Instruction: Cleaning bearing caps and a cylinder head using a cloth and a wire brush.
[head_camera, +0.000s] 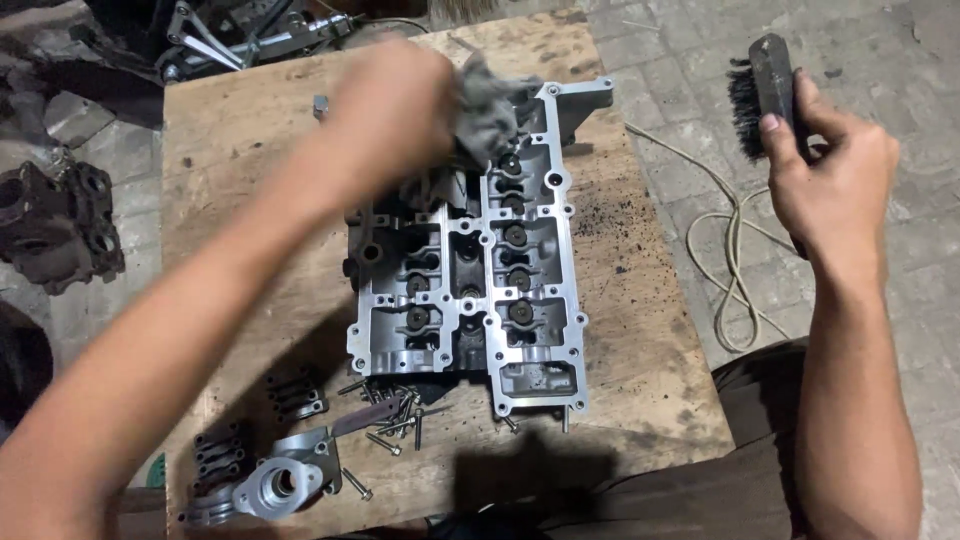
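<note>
A silver aluminium cylinder head lies on a wooden board, its valve springs facing up. My left hand is blurred with motion over the head's far end and grips a grey rag that touches the metal there. My right hand is raised to the right of the board, apart from the head, and holds a black-bristled brush with its bristles pointing left.
Loose bolts lie at the head's near end. Beside them sit a round silver housing and dark bearing caps. A dark metal casting rests at left. A white cord loops over the paved floor at right.
</note>
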